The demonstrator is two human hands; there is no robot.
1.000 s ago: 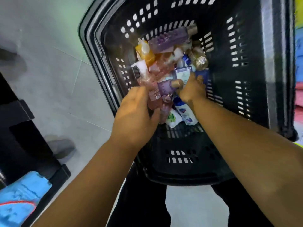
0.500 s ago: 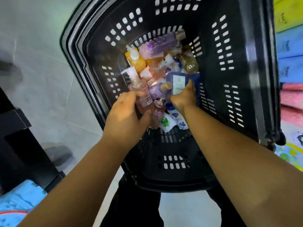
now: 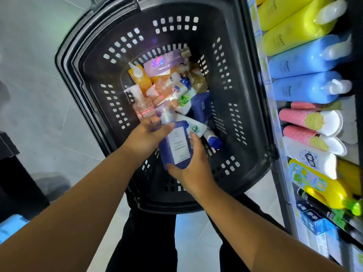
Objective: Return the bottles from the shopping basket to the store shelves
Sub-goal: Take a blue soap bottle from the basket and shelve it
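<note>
Grey floor tiles lie under a black shopping basket (image 3: 241,85); store shelves (image 3: 272,114) stand just right of the basket. Over its near wall the left hand (image 3: 145,134) grips the top of a blue pump bottle (image 3: 174,146), and the right hand (image 3: 193,169) cups its base. It looks best to lift it straight up, clear of the heaped bottles (image 3: 167,89) in the basket, then swing right. The print on its white label is too small to read.
</note>
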